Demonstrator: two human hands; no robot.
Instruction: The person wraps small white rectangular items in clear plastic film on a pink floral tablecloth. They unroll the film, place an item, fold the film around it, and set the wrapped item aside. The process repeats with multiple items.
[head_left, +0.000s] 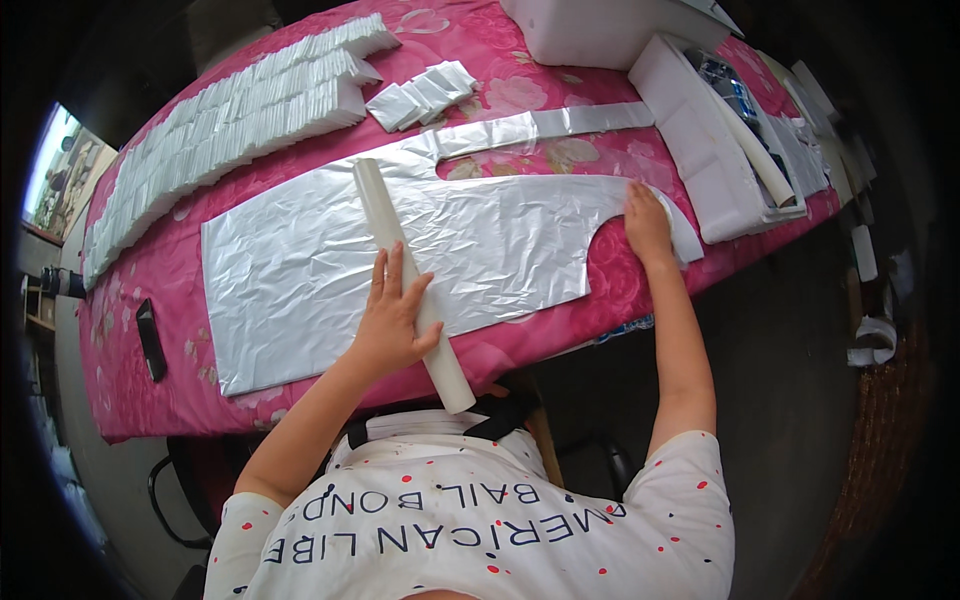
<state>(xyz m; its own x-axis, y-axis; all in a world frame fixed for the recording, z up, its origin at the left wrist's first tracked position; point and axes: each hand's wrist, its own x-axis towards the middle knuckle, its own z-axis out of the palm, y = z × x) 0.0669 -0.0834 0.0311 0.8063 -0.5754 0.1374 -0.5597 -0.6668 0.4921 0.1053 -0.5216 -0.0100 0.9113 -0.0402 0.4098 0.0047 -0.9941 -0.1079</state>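
A thin, silvery-white plastic apron (510, 240) lies flat and creased across the table, its body to the left and its straps reaching right. A pale tube (372, 200) lies slantwise over it, its near end jutting past the table edge. My left hand (395, 315) rests on the tube with its fingers spread, pressing rather than wrapped round it. My right hand (648, 215) lies on the curved strap at the right end of the apron, fingers stretched together and slightly blurred.
A pink flowered cloth (515, 355) covers the table. Rows of folded white plastic packets (230, 130) stand at the far left, with a few loose packets (422, 96) beside them. A black phone (150, 340) lies left. White foam boxes (690, 150) stand at the right.
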